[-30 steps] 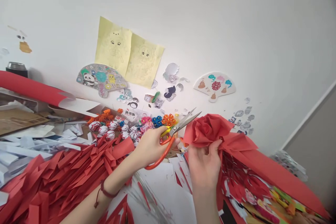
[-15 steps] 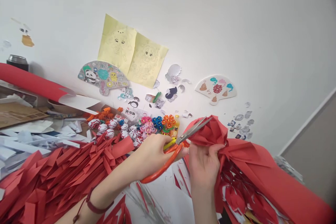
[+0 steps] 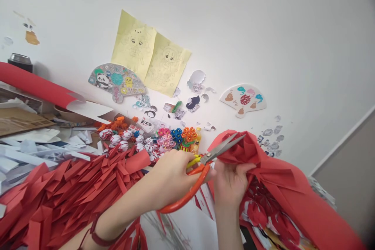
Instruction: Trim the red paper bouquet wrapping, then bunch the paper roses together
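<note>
My left hand [image 3: 172,177], with a dark red cord bracelet on its wrist, is closed around the orange and yellow handles of a pair of scissors [image 3: 215,153]. Their metal blades point up and to the right, slightly apart, in front of folded red paper [image 3: 243,150]. From below, my right hand [image 3: 230,183] grips this gathered paper, its thumb pressing at the right side. The paper forms a layered, pleated bunch above the fingers and runs on as a long red sheet [image 3: 316,203] toward the lower right. Part of the right fingers is hidden behind the paper.
Many folded red paper strips [image 3: 73,195] are heaped at the left, beside white strips [image 3: 20,160]. Small craft flowers [image 3: 165,138] line the wall. A red paper roll [image 3: 38,86] and a dark cup [image 3: 20,62] are at far left. Fan-shaped cutouts [image 3: 244,99] hang on the wall.
The camera view has shifted slightly. My right hand and the paper bunch sit a little further right, and the scissors have moved slightly right and down, their blades still over the bunch.
</note>
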A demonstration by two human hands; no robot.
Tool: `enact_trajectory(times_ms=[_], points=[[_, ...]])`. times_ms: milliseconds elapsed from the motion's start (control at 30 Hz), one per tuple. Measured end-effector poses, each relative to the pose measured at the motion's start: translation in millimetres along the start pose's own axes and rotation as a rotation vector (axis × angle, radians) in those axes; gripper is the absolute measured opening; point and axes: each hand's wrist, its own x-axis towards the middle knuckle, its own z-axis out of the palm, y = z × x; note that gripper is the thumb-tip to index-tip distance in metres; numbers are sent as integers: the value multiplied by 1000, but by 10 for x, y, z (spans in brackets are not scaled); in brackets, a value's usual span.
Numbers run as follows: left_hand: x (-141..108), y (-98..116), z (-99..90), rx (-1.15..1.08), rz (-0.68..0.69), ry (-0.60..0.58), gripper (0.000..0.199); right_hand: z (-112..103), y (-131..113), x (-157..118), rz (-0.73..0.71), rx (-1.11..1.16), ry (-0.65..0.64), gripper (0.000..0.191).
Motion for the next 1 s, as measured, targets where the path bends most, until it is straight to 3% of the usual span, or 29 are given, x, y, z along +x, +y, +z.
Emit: enact_trajectory(times_ms=[100,433,700,1000], points=[[-25,12,-24,18,-9,-8,51,-23,32,12,15,42,-3,36],[-142,99,-44,112,-49,-31,46,-171,4,93,-83,82,-30,25],[-158,163,-16,102,-41,-46,46,-233,4,131,-94,-32,-37,39],[-113,183,16,209,-90,-28,48,-277,48,166,-126,15,-53,42]])
